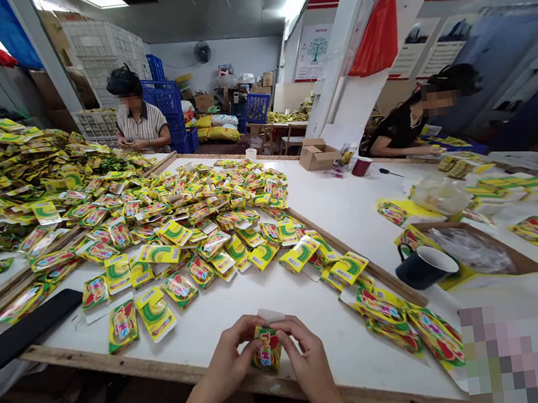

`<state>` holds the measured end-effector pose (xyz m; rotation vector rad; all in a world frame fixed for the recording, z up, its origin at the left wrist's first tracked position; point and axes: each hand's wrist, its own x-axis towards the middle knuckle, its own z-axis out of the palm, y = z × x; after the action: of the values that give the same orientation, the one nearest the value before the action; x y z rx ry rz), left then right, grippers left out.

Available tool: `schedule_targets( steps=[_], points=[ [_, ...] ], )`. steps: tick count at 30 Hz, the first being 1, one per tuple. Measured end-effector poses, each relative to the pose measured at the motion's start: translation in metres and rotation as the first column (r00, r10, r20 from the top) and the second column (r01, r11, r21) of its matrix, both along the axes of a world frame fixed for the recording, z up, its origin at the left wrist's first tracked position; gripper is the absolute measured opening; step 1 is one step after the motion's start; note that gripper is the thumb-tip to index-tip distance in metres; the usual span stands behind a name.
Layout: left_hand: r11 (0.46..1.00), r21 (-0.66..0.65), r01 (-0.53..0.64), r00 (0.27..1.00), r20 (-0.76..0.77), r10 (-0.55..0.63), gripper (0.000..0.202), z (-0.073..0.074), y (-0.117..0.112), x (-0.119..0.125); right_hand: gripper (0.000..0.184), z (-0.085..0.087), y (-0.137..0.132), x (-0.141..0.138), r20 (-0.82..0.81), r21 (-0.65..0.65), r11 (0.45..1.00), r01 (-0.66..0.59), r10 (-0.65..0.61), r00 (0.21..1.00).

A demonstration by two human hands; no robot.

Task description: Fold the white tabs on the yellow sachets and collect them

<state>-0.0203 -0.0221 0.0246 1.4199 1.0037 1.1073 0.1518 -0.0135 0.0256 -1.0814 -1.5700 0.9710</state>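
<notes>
Near the table's front edge, my left hand [236,356] and my right hand [303,348] are closed around the two sides of a small card box [269,348]. It is green and yellow with a red fruit picture and colourful lettering, and its white top flap stands up between my fingers. Whether anything is inside it cannot be seen. Beyond my hands, a wide heap of similar small boxes [190,198] covers the white table [280,291]. Two of them, a green-and-red box [122,325] and a yellow box [156,313], lie apart on the left.
A black phone-like slab [29,327] rests at the left edge. To the right are a wooden strip [354,253], a tipped dark mug [424,267] and an open carton [491,252] with clear plastic. Two people [141,122] [406,122] sit at the far side.
</notes>
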Motion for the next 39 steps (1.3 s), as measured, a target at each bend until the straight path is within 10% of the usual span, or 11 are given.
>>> schedule_targets(
  steps=[14,25,39],
  points=[
    [0.992,0.020,-0.122,0.990,0.070,0.120,0.008,-0.002,0.018,0.012,0.026,-0.020,0.019,-0.005,-0.156,-0.150,0.981,0.123,-0.146,0.977],
    [0.976,0.057,-0.210,0.970,-0.116,0.216,0.014,0.007,0.010,0.014,0.022,-0.005,0.006,-0.009,-0.050,-0.078,0.994,0.071,-0.075,0.996],
    [0.965,-0.114,-0.236,0.970,0.037,0.241,0.019,-0.006,0.013,0.014,0.026,-0.005,0.014,-0.013,-0.048,-0.185,0.979,0.083,-0.094,0.994]
  ],
)
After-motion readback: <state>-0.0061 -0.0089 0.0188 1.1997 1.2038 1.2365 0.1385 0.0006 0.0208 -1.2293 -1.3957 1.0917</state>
